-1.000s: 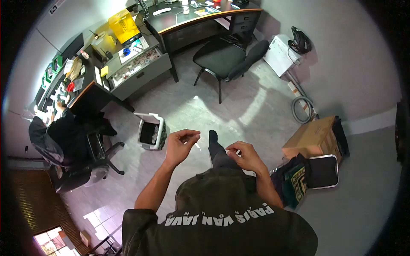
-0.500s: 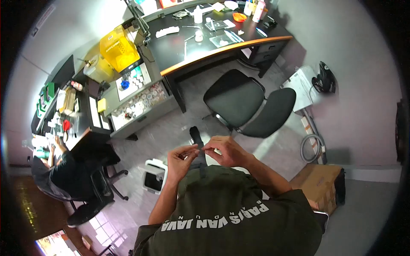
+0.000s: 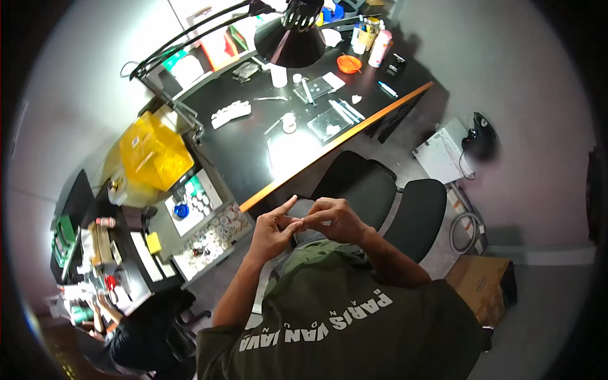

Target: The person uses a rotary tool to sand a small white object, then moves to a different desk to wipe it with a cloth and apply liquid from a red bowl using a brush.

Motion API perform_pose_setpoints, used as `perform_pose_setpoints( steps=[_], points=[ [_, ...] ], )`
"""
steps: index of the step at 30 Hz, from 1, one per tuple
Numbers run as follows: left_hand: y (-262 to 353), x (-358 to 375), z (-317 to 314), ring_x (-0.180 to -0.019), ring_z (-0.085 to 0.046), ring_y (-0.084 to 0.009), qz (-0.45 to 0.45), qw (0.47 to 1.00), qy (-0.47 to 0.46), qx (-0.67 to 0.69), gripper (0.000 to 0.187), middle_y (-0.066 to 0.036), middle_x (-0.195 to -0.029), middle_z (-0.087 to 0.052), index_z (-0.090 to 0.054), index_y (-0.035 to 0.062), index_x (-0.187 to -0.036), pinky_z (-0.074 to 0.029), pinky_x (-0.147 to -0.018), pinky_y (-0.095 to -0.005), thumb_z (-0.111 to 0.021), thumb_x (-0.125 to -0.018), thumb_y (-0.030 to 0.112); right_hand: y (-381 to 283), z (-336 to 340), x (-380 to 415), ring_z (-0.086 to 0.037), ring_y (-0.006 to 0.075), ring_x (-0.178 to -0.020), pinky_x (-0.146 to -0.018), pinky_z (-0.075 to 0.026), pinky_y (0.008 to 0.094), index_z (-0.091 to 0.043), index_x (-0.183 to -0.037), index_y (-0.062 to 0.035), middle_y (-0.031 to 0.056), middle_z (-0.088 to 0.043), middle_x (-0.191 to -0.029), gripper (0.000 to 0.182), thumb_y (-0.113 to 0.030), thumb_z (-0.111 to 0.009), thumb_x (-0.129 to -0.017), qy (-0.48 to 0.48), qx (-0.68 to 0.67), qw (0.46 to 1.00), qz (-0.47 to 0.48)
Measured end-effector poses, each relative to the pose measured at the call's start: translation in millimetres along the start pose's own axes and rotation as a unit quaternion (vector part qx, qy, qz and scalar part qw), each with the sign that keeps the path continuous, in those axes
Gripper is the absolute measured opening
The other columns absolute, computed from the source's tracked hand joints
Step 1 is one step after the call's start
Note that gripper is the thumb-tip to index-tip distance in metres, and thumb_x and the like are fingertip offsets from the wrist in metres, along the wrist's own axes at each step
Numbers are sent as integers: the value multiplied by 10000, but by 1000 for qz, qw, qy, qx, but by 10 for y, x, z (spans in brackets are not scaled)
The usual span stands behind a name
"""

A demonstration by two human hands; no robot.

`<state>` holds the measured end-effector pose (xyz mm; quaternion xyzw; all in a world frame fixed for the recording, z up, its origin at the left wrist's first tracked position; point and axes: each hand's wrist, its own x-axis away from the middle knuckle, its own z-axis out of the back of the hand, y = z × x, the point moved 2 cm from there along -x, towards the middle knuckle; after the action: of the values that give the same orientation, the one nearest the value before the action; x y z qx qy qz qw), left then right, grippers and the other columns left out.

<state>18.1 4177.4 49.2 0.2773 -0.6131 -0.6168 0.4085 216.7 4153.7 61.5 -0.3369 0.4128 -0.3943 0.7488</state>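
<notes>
My left hand point(image 3: 277, 229) is in front of my chest, its index finger stretched out and its thumb apart from it. Touching it at the fingertips is my right hand point(image 3: 332, 218), whose thumb and fingers are pinched together. Anything between the fingertips is too small to make out. Beyond my hands stands the black office chair point(image 3: 361, 187), close to the orange-edged black desk point(image 3: 244, 152). On the desk lie a white toothed model point(image 3: 231, 114), a small white jar point(image 3: 289, 123) and an orange bowl point(image 3: 349, 64).
A black lamp point(image 3: 290, 44) hangs over the desk. A yellow-covered machine point(image 3: 152, 152) stands left of it, above an open drawer point(image 3: 218, 237) of small items. Another person point(image 3: 136, 335) sits at the lower left. A cardboard box point(image 3: 476, 285) is at the right.
The view has moved nearer the desk, and the lamp has come into sight. My left index finger has stretched out; my hands remain together. The white bin is now mostly hidden.
</notes>
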Motion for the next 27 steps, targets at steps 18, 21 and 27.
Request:
perform_pose_setpoints(
  steps=[18,21,27],
  points=[
    [-1353,-1566,746,-784,-674,-147,-38,863,502,42,198,-107,-879,-698,-660,-56,-1110,-542,-686,-244,-598,-935,12,3031,2811,-2402,-595,71,-606,-580,-488,254,-626,-698,-34,24,-633,-642,93,-30,-696,-759,95,168,978,-84],
    [-1944,-1762,938,-744,-652,-142,-48,788,614,-6,181,-110,-874,-699,-663,-55,-1090,-504,-632,-233,-605,-939,26,3786,3407,-2853,-574,88,-572,-527,-447,286,-601,-670,-44,23,-590,-586,118,-11,-701,-724,82,257,957,-106],
    [-2175,-1940,902,-789,-665,-184,-26,715,691,-99,174,-136,-880,-698,-663,-75,-1063,-533,-743,-281,-644,-928,33,4610,3640,-3375,-659,267,-611,-553,-494,384,-604,-609,-56,120,-653,-631,128,-94,-723,-640,-35,319,943,-88]
  ],
)
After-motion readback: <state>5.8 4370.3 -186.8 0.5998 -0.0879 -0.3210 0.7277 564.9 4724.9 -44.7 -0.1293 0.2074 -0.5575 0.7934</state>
